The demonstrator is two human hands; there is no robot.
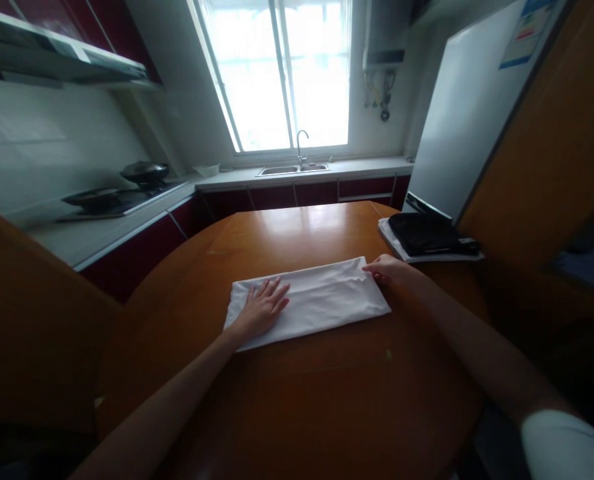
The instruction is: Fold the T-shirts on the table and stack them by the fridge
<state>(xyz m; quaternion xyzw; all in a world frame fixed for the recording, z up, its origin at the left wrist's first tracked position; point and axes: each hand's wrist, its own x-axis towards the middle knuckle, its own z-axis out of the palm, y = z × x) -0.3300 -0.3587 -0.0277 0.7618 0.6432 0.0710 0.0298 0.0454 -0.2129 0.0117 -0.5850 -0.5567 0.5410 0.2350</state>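
Left hand: your left hand [263,312] lies palm down, opened out with its fingers spread, pressing on the left part of the white cloth and gripping nothing.
Right hand: your right hand [385,268] is mostly closed, its fingertips at the cloth's far right corner; you seem to have the edge pinched, though whether it is firmly held you cannot tell from this view.
White cloth: the white cloth [317,300] lies folded into a long, flat rectangle on the wooden table [297,413], in front of you, lightly creased.
Dark folded item: to the right, beyond your right hand, a dark folded item [427,233] rests on a white layer [394,241] near the table's edge.
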